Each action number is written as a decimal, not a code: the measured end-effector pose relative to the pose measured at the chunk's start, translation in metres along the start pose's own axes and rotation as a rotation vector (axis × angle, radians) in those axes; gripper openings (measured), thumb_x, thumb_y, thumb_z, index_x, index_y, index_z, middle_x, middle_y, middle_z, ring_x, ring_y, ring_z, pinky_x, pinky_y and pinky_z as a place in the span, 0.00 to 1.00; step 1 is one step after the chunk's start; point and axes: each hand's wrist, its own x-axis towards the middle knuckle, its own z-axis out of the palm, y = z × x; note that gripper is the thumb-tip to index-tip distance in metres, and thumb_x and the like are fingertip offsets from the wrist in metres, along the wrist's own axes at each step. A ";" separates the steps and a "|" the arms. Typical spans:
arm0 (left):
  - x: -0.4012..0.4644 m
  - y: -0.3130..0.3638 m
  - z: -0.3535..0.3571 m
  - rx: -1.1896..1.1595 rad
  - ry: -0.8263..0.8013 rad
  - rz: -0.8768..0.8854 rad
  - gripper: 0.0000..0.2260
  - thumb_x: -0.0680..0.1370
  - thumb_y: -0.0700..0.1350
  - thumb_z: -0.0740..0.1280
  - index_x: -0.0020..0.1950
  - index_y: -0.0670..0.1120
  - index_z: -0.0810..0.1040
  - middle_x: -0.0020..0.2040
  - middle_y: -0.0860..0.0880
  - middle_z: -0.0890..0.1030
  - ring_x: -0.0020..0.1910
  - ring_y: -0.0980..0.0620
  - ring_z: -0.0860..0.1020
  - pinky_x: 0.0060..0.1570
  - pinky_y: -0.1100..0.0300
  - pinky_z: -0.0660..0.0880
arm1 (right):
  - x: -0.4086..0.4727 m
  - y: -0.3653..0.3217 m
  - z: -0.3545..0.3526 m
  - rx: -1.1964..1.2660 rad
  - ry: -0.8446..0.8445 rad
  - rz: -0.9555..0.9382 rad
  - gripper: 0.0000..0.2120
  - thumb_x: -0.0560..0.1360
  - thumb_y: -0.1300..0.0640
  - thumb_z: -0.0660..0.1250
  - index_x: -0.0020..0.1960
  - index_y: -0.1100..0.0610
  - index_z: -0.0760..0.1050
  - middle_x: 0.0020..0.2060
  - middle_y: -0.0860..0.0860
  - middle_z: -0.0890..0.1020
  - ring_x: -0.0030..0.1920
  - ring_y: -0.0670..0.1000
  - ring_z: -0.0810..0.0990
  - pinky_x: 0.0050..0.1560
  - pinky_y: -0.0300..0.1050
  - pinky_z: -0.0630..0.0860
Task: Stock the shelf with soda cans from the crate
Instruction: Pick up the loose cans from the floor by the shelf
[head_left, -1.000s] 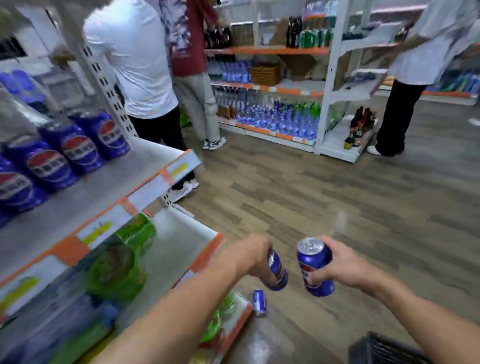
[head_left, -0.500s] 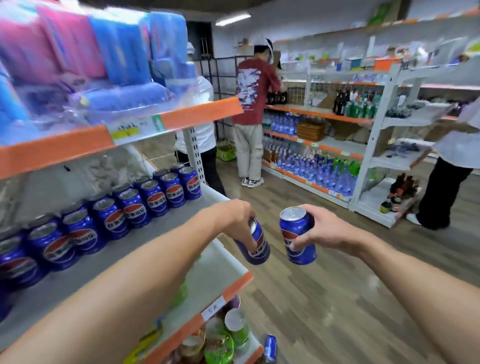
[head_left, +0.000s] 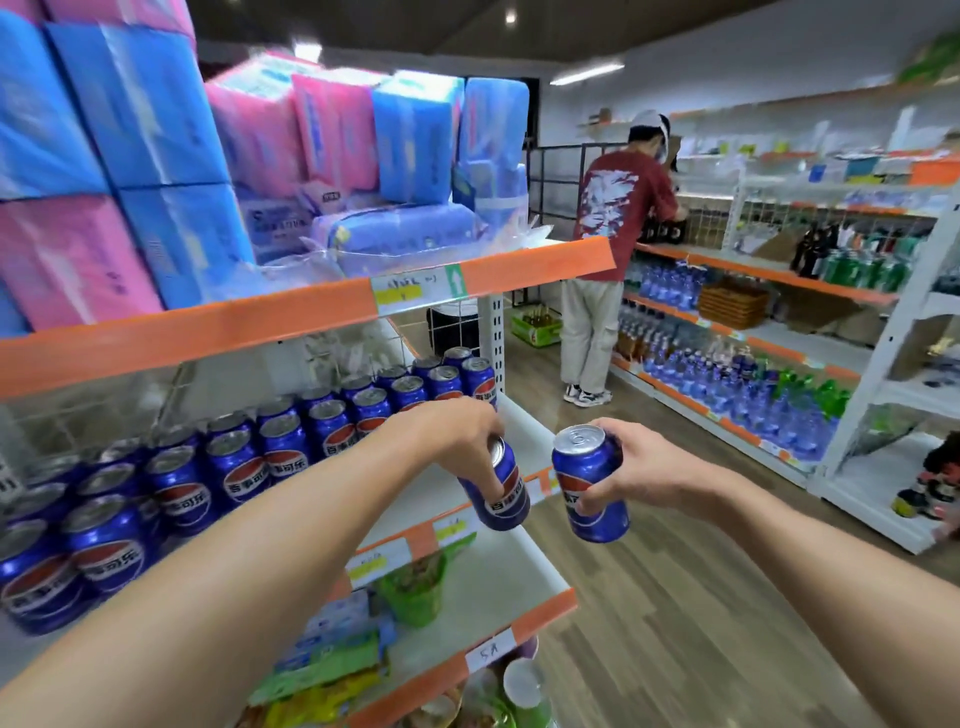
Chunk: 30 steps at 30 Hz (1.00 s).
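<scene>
Soda cans are in both hands, held in the air over the aisle-side edge of the shelf. The left hand wraps its fingers round the top of a blue can that tilts with its top toward the shelf — white Chinese characters show on a band near its lower end. The right hand grips a second blue can from the side, nearly upright, silver lid and pull tab facing up, a red, white and blue Pepsi globe on its front. The two cans sit just beside each other without touching. Behind the left arm, rows of matching Pepsi cans stand upright on the middle shelf, each showing the globe and the characters 百事可乐. On the orange edge strip below them are small yellow and white price labels, too blurred to read, and lower down a white tag with handwriting that looks like "5元". The board below carries a green cup and flat green and yellow packets. Above the cans, pink and blue tissue packs fill the top shelf, its orange strip bearing a label with a green arrow. Farther off, a person in a dark red printed T-shirt stands facing another rack — bottled water and green bottles line it.
</scene>
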 end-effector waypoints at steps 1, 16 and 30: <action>-0.001 -0.005 -0.001 0.005 0.000 -0.009 0.23 0.65 0.60 0.75 0.56 0.51 0.78 0.49 0.53 0.80 0.47 0.50 0.79 0.43 0.54 0.80 | 0.005 -0.002 0.002 -0.003 -0.009 -0.003 0.29 0.55 0.58 0.82 0.53 0.47 0.76 0.45 0.47 0.84 0.45 0.46 0.84 0.45 0.40 0.80; -0.045 -0.101 -0.008 0.054 -0.071 -0.125 0.24 0.68 0.58 0.75 0.60 0.49 0.77 0.51 0.52 0.79 0.47 0.48 0.79 0.41 0.54 0.77 | 0.071 -0.056 0.070 0.040 -0.069 -0.086 0.27 0.58 0.64 0.82 0.52 0.50 0.76 0.43 0.46 0.85 0.42 0.45 0.84 0.41 0.37 0.79; -0.114 -0.243 0.017 0.020 -0.149 -0.326 0.29 0.67 0.54 0.78 0.66 0.49 0.76 0.60 0.49 0.80 0.55 0.45 0.80 0.51 0.51 0.80 | 0.135 -0.128 0.203 0.068 -0.252 -0.172 0.37 0.60 0.61 0.82 0.64 0.46 0.71 0.55 0.43 0.81 0.55 0.45 0.79 0.55 0.44 0.78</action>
